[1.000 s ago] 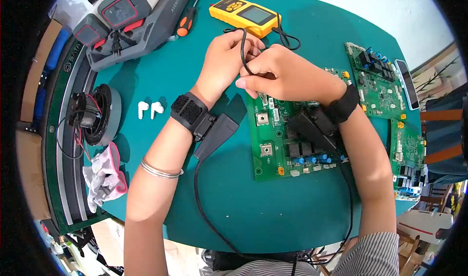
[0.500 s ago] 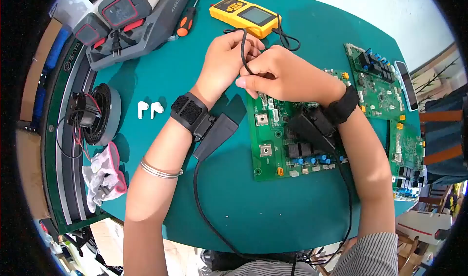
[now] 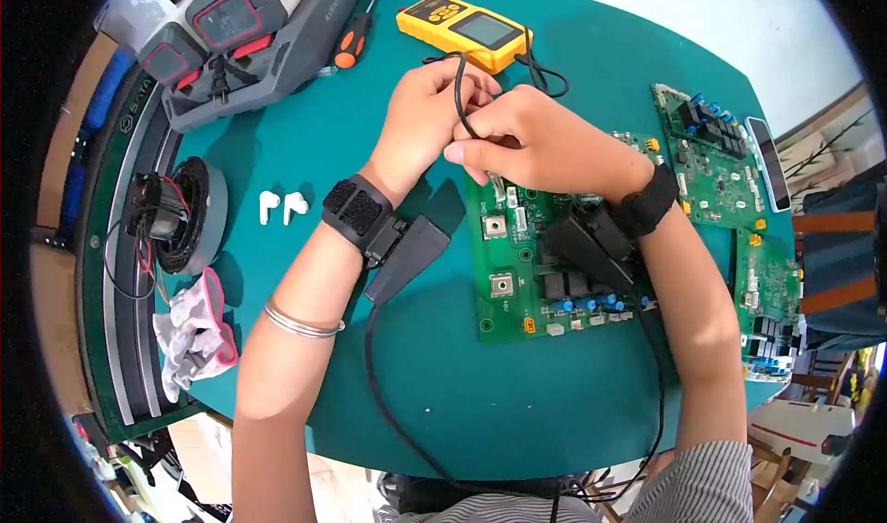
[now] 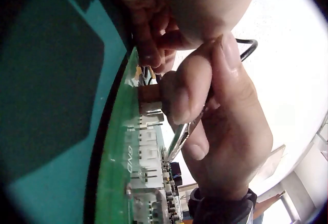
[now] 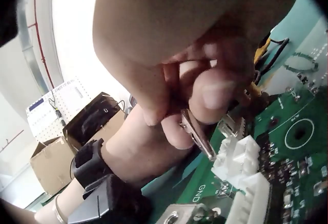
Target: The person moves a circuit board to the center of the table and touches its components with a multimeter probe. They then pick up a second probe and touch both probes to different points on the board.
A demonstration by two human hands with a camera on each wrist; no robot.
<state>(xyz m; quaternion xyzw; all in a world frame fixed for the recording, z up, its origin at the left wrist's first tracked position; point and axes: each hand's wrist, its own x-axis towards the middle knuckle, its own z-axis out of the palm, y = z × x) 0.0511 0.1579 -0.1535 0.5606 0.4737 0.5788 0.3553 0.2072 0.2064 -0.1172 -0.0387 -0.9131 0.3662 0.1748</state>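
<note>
My right hand [image 3: 554,144] pinches a small metal clip [image 5: 197,134] above the edge of the large green circuit board [image 3: 504,315]. The clip's tip points down beside white connectors [image 5: 238,160] near the GND marking. Close against it is my left hand [image 3: 416,126], fingers bent inward; whether they grip anything is hidden. A black cable [image 3: 459,93] crosses over the left fingers and runs to the right hand. In the left wrist view the clip [image 4: 179,139] shows below the right fingers, and the left fingers [image 4: 148,49] lie by the board's far corner.
Behind the hands lies a yellow meter [image 3: 462,29] with a coiled lead. More circuit boards [image 3: 721,176] and a phone [image 3: 770,163] are on the right. Earbuds [image 3: 296,206], a round black-grey part [image 3: 208,218], a glove [image 3: 199,334] and a screwdriver [image 3: 351,42] lie left.
</note>
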